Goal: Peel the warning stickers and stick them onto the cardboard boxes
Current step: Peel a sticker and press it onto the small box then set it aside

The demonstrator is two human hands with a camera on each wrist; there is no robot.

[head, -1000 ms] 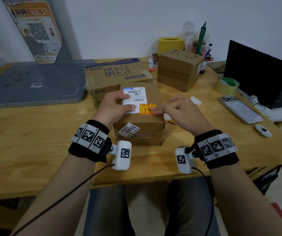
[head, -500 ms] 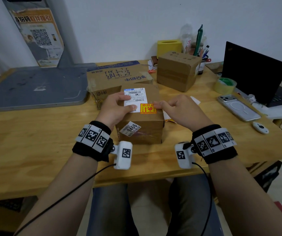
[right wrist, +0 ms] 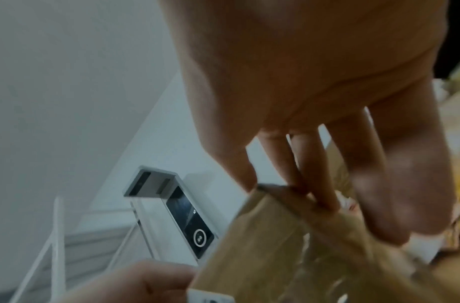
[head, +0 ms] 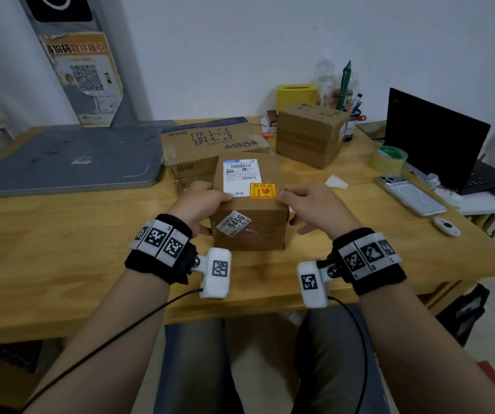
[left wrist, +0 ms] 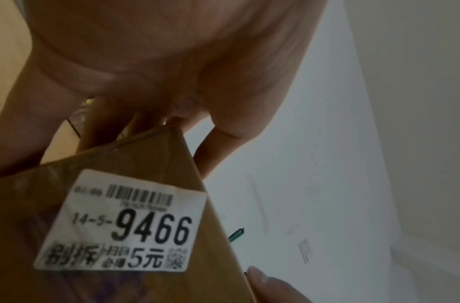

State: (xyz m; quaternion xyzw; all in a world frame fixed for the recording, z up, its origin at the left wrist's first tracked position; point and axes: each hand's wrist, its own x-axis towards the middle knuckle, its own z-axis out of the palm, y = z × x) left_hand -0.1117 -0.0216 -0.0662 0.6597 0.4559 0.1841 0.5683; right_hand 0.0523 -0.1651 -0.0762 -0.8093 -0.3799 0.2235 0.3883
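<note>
A brown cardboard box (head: 252, 234) stands on the wooden table (head: 61, 249) in front of me. A yellow and red warning sticker (head: 263, 191) lies flat on its top, beside a white shipping label (head: 239, 174). My left hand (head: 210, 200) grips the box's left top edge, fingers curled over it. My right hand (head: 295, 198) grips the right top edge, fingertips just right of the sticker. The left wrist view shows the "9466" label (left wrist: 135, 225) on the box's front face. In the right wrist view my fingers (right wrist: 324, 164) rest on the box's corner (right wrist: 275, 235).
A flattened printed carton (head: 213, 141) and a second brown box (head: 310, 132) lie behind. A tape roll (head: 389, 158), phone (head: 410, 194), laptop (head: 437, 138), small white device (head: 446, 226) and white paper scrap (head: 336, 182) sit to the right. A grey board (head: 67, 156) lies at far left.
My right fingers have left the sticker and both hands have shifted from the top of the box to its left and right edges. The sticker stays stuck on the box.
</note>
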